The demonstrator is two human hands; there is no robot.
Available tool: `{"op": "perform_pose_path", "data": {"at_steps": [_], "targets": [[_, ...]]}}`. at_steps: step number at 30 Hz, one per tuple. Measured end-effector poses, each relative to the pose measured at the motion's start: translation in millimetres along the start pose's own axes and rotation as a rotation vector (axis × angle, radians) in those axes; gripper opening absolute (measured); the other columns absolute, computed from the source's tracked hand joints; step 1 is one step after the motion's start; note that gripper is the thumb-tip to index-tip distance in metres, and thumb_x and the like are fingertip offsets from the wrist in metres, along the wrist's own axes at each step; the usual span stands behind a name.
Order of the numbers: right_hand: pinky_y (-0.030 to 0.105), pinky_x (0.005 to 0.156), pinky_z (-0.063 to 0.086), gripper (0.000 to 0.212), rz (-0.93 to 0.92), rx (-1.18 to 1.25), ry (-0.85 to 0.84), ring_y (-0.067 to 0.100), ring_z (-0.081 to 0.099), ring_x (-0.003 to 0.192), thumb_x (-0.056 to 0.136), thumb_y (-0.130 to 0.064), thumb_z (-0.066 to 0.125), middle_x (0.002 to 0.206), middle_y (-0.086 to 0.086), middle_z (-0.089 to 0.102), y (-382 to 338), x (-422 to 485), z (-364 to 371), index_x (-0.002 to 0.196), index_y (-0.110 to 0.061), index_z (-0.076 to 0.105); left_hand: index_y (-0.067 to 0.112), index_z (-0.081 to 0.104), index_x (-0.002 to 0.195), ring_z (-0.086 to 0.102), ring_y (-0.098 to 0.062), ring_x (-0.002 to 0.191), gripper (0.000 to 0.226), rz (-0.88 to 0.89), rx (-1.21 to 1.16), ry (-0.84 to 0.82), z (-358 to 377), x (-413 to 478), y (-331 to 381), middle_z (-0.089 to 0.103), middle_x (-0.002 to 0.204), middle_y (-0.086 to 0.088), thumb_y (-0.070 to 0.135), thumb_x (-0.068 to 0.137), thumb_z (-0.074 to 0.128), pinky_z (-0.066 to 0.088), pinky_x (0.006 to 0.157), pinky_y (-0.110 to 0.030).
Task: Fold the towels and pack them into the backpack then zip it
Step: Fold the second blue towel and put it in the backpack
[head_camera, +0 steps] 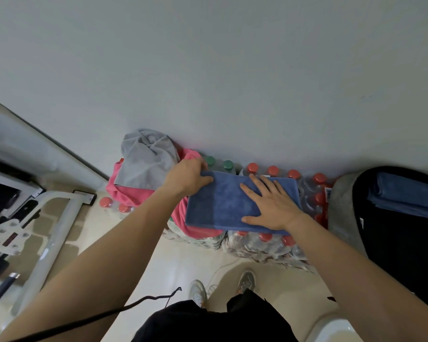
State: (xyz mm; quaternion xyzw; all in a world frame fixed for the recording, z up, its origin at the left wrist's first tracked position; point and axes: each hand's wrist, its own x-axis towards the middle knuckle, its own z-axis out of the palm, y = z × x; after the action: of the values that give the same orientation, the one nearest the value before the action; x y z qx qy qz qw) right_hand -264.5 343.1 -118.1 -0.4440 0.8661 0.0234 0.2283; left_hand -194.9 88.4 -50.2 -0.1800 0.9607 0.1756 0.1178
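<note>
Blue towel [223, 206] lies folded into a rectangle under both our hands, in the middle of the view. Our left hand [188, 177] curls round its corner at ten o'clock and grips it. Our right hand [272, 206] lies flat on the cloth at three o'clock of the towel, fingers straight and spread, pressing down.

The near long edge of the towel overhangs the surface a little at six o'clock. Its far edge runs close along the wall [232, 70] at twelve. Open room lies toward us, over the pale tiled floor [183, 262] at six o'clock.

The surface is shrink-wrapped bottle packs [262, 245] stacked against the wall; most caps are red, and two green caps [209, 160] show at eleven o'clock of the towel.

At nine o'clock of the towel one pink towel [129, 193] lies bunched, touching it, with one grey towel [143, 164] crumpled on top. At three o'clock, just beside the packs, one black backpack [400, 255] stands open; folded blue cloth [405, 196] sits inside, perhaps more than one towel, but the layers are too blurred for us to count.

A white metal frame [59, 218] stands well apart at eight o'clock. Two shoes [198, 292] show at six, and one black cord [134, 304] trails at seven.
</note>
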Motion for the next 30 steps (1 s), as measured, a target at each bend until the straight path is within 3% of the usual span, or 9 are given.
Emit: {"op": "perform_pose_path", "data": {"at_steps": [5, 11, 14, 16, 19, 21, 26, 30], "targets": [[0.053, 0.121, -0.008, 0.096, 0.028, -0.015, 0.046, 0.028, -0.02, 0.15, 0.081, -0.086, 0.021, 0.159, 0.002, -0.031, -2.6, 2.6, 16.6, 0.15, -0.037, -0.024, 0.02, 0.056, 0.089, 0.052, -0.016, 0.076, 0.029, 0.033, -0.119, 0.214, -4.3, -8.0, 1.3, 0.055, 0.08, 0.008, 0.046, 0.085, 0.068, 0.034, 0.06, -0.029], [0.051, 0.12, -0.012, 0.098, 0.053, 0.003, 0.075, 0.028, -0.024, 0.148, 0.073, -0.087, 0.003, 0.157, 0.004, -0.034, -5.1, 2.4, 17.8, 0.149, -0.035, -0.028, 0.015, 0.053, 0.108, 0.056, -0.016, 0.084, 0.039, -0.181, -0.326, 0.116, 5.7, -11.4, 0.0, 0.06, 0.092, 0.004, 0.042, 0.087, 0.069, 0.046, 0.071, -0.031], [0.052, 0.12, -0.012, 0.099, 0.048, 0.01, 0.08, 0.028, -0.022, 0.149, 0.073, -0.087, 0.004, 0.159, 0.005, -0.032, -4.7, 2.2, 18.6, 0.15, -0.034, -0.027, 0.011, 0.058, 0.079, 0.058, -0.019, 0.068, 0.028, -0.274, -0.311, -0.001, 11.1, -12.2, -7.9, 0.06, 0.069, 0.001, 0.034, 0.082, 0.074, 0.044, 0.056, -0.028], [0.052, 0.12, -0.012, 0.099, 0.043, 0.02, 0.084, 0.028, -0.021, 0.149, 0.074, -0.087, 0.006, 0.16, 0.005, -0.029, -4.0, 2.2, 19.2, 0.151, -0.033, -0.025, 0.011, 0.058, 0.068, 0.058, -0.023, 0.064, 0.026, -0.295, -0.335, -0.004, 12.3, -14.0, -11.0, 0.059, 0.061, -0.002, 0.027, 0.084, 0.071, 0.043, 0.053, -0.028], [0.052, 0.12, -0.012, 0.101, 0.037, 0.033, 0.085, 0.028, -0.021, 0.149, 0.07, -0.089, 0.002, 0.161, 0.005, -0.028, -4.0, 2.1, 18.2, 0.151, -0.035, -0.024, 0.014, 0.062, 0.092, 0.06, -0.017, 0.074, 0.015, -0.296, -0.432, 0.118, 9.2, -16.7, -8.7, 0.065, 0.081, 0.0, 0.028, 0.089, 0.065, 0.046, 0.06, -0.029], [0.052, 0.119, -0.012, 0.102, 0.035, 0.043, 0.085, 0.028, -0.022, 0.149, 0.068, -0.089, 0.0, 0.16, 0.004, -0.029, -5.3, 2.5, 17.7, 0.151, -0.035, -0.024, 0.016, 0.058, 0.099, 0.055, -0.01, 0.073, 0.016, -0.265, -0.436, 0.186, 6.8, -17.7, -3.0, 0.062, 0.084, 0.003, 0.03, 0.091, 0.062, 0.04, 0.058, -0.024], [0.052, 0.119, -0.012, 0.096, 0.083, 0.038, 0.114, 0.028, -0.022, 0.149, 0.08, -0.086, 0.015, 0.161, 0.005, -0.027, -12.3, 8.3, 19.8, 0.153, -0.034, -0.021, 0.018, 0.056, 0.1, 0.056, -0.013, 0.075, 0.015, -0.196, -0.416, 0.261, 4.3, -16.7, 9.0, 0.061, 0.081, 0.005, 0.032, 0.094, 0.058, 0.039, 0.065, -0.026], [0.054, 0.119, -0.01, 0.095, 0.138, 0.051, 0.119, 0.03, -0.021, 0.149, 0.085, -0.082, 0.023, 0.162, 0.006, -0.023, -23.6, 15.2, 17.6, 0.154, -0.031, -0.019, 0.019, 0.058, 0.09, 0.055, -0.002, 0.068, 0.013, -0.126, -0.437, 0.311, -9.4, -13.3, 27.9, 0.06, 0.074, 0.01, 0.031, 0.09, 0.063, 0.037, 0.054, -0.01]]}}
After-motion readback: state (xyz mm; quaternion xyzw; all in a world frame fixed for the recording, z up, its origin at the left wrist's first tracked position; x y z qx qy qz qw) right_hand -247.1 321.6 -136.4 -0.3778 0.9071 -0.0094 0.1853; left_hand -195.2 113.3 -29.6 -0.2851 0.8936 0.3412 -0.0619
